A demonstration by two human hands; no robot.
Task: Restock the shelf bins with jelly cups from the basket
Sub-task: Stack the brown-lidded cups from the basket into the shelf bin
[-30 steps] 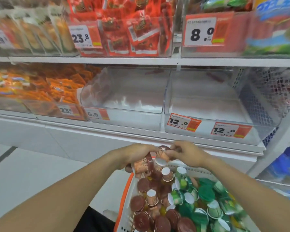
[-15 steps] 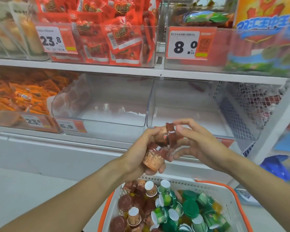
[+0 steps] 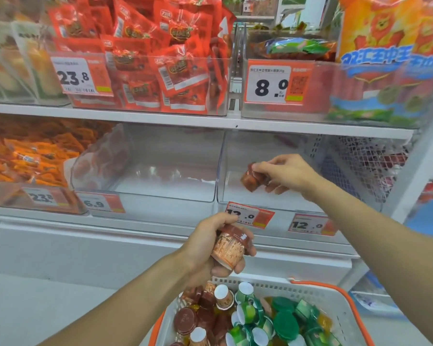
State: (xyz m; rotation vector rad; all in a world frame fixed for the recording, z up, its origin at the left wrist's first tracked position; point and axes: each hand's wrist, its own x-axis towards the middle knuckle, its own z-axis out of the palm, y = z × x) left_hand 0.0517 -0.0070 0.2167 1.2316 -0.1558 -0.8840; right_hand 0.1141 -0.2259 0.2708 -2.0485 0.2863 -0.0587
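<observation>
The brown cup (image 3: 252, 179) in the right hand (image 3: 284, 174) is now inside the right-hand clear bin (image 3: 273, 207) on the middle shelf (image 3: 185, 122), held just above the bin floor; half a second ago both hands were together in front of the bins, passing cups between them over the basket. The right hand has split off and reached forward and to the right, its fingers curled round what looks like one or two brown cups, not yet let go. The left hand (image 3: 210, 248) has dropped back a little and grips another brown cup (image 3: 229, 249) on its side, out in front of the shelf edge and above the basket (image 3: 318, 293).

So the first cups are about to land: the bin shows nothing else in it, and the bin (image 3: 165, 196) to its left also looks bare. The task is at its very start. The left hand's cup is probably next, either handed across or put in directly.

The basket sits low in view, still crowded with brown cups on its left side (image 3: 185, 320) and green cups (image 3: 285, 323) on its right, so many trips remain. Two 12.0 tags (image 3: 308, 224) hang on the right bin's front and a 6.9 tag (image 3: 99, 203) on the left one. Which colour belongs in which bin cannot be told from here. Orange packets (image 3: 30, 156) fill the bin further left, red packets (image 3: 145, 66) the shelf above
</observation>
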